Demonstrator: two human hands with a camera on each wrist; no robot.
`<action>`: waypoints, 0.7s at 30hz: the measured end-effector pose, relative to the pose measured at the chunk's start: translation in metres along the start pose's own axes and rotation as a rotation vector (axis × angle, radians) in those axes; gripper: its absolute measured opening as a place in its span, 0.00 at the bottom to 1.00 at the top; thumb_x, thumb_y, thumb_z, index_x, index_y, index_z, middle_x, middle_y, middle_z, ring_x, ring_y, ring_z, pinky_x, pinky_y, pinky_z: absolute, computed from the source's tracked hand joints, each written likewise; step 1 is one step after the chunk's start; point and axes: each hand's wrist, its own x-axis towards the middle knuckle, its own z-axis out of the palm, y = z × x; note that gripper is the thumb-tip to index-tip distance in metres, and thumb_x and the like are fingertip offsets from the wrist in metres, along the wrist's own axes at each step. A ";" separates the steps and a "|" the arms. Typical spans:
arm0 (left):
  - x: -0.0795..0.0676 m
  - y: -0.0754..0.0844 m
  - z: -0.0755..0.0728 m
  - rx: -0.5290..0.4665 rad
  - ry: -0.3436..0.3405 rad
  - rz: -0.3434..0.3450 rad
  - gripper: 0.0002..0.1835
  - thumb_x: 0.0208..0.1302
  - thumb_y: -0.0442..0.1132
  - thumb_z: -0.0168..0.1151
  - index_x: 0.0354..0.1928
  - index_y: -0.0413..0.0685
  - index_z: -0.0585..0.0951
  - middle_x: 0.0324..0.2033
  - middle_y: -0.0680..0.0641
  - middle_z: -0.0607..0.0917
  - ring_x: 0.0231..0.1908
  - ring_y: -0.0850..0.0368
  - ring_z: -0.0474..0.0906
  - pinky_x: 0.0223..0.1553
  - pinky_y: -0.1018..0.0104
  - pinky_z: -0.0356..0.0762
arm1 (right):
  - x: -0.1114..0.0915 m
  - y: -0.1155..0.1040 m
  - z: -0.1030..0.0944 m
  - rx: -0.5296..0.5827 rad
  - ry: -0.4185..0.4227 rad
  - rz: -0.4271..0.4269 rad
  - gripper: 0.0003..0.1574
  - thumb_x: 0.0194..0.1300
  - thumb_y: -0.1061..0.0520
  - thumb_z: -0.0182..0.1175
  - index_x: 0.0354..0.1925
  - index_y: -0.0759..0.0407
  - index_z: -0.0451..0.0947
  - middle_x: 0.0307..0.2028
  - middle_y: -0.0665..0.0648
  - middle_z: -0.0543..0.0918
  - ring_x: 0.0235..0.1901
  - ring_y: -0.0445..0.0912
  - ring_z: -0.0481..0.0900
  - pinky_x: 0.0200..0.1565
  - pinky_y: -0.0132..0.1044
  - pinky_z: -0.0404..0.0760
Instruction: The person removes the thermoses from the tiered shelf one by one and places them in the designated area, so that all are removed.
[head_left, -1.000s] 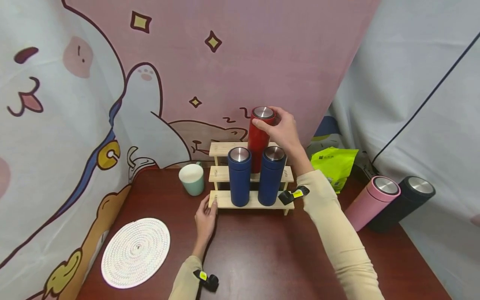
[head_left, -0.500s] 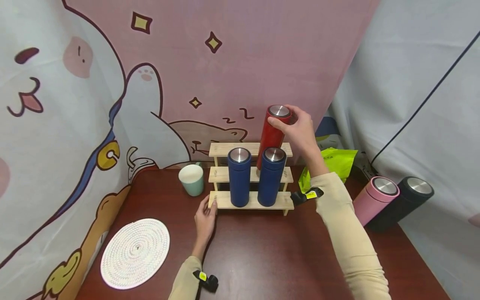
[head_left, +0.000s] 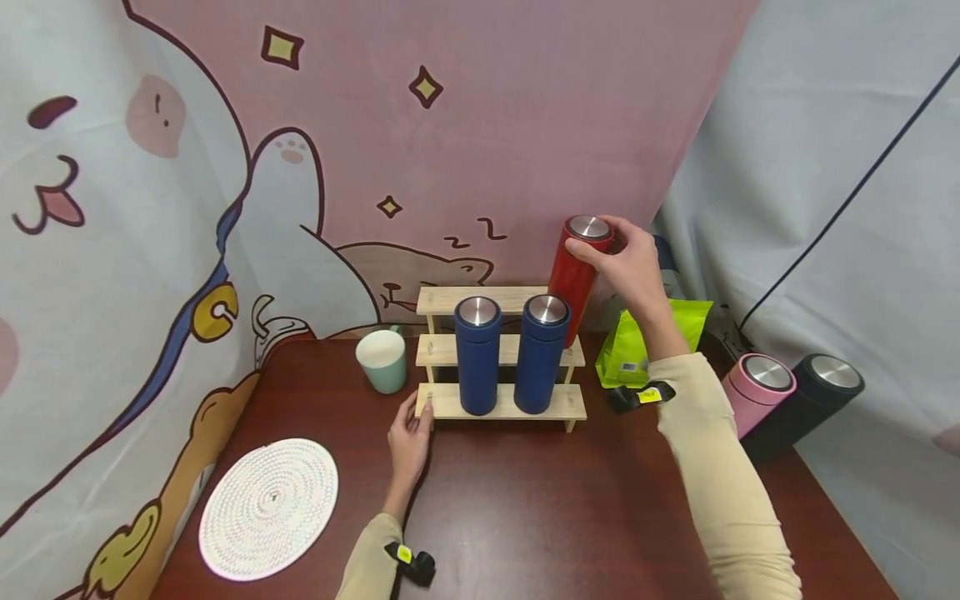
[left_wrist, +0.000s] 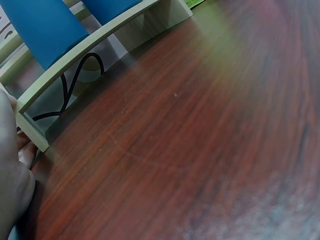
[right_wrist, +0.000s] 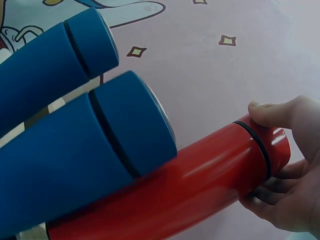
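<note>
My right hand [head_left: 632, 262] grips a red thermos [head_left: 575, 275] round its lid, thumb on one side and fingers on the other in the right wrist view. The thermos leans slightly at the right end of the middle tier of a wooden three-step rack [head_left: 442, 350]; whether its base touches the tier is hidden. Two blue thermoses, the left one [head_left: 477, 358] and the right one [head_left: 542, 358], stand upright on the lowest tier. With thumb and fingers, my left hand [head_left: 408, 442] holds the left end of that lowest tier, its fingers partly hidden behind the rack in the left wrist view.
A mint mug [head_left: 384, 367] stands left of the rack, with a round white woven mat [head_left: 268, 508] nearer the front. To the right are a lime-green bag [head_left: 624, 354], a pink thermos [head_left: 759, 387] and a black thermos [head_left: 813, 400]. A cartoon-printed curtain hangs behind.
The right hand has carried the red thermos rightward, from between the two blue thermoses to the rack's right end. The left hand has stayed in place on the rack.
</note>
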 end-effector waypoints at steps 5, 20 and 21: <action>0.000 0.001 0.000 0.019 -0.001 0.009 0.23 0.71 0.36 0.64 0.65 0.35 0.76 0.55 0.34 0.85 0.54 0.44 0.83 0.52 0.74 0.80 | -0.006 0.005 -0.011 -0.016 0.003 0.019 0.48 0.62 0.36 0.68 0.72 0.57 0.68 0.63 0.62 0.78 0.57 0.52 0.76 0.61 0.47 0.78; -0.001 0.003 0.000 0.027 0.005 0.008 0.23 0.71 0.36 0.64 0.65 0.35 0.77 0.55 0.34 0.85 0.52 0.44 0.84 0.52 0.72 0.81 | -0.031 0.020 -0.039 -0.064 0.025 0.065 0.48 0.64 0.34 0.67 0.73 0.52 0.66 0.63 0.59 0.78 0.55 0.45 0.75 0.52 0.27 0.77; -0.001 0.003 0.000 0.026 0.003 0.005 0.23 0.71 0.36 0.64 0.65 0.35 0.77 0.55 0.34 0.85 0.53 0.44 0.84 0.52 0.72 0.80 | -0.033 0.020 -0.041 -0.075 0.030 0.068 0.48 0.64 0.34 0.66 0.74 0.52 0.66 0.63 0.59 0.78 0.54 0.45 0.75 0.52 0.26 0.76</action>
